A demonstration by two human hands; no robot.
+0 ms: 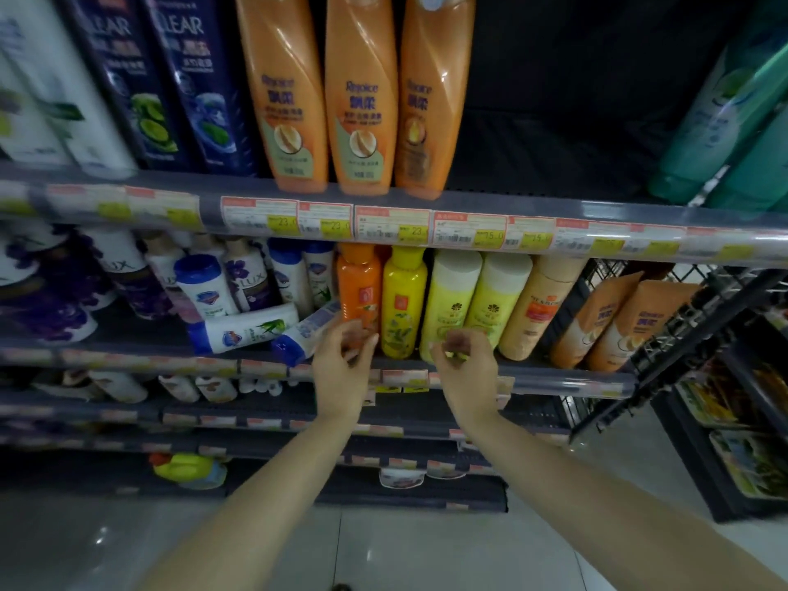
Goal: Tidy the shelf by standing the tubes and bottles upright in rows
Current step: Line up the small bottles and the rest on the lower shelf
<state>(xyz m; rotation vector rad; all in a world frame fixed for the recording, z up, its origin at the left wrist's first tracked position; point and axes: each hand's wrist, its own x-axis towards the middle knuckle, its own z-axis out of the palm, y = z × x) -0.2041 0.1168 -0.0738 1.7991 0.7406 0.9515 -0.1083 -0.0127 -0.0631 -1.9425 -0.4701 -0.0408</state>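
On the middle shelf (567,379) an orange bottle (359,283) and a yellow bottle (403,298) stand upright side by side. My left hand (341,360) hovers at the orange bottle's base with loosely curled fingers that hold nothing. Just in front of a pale yellow bottle (447,300), my right hand (464,362) is also loosely curled and empty. Left of my left hand, two white bottles with blue caps lie on their sides: one (243,328) flat along the shelf front, the other (305,334) leaning against the orange bottle.
More upright bottles fill the shelf: white and purple ones (251,279) at the left, beige (541,305) and orange tubes (614,322) at the right. Tall orange shampoo bottles (362,96) stand on the shelf above. A black wire rack (682,334) juts out at the right.
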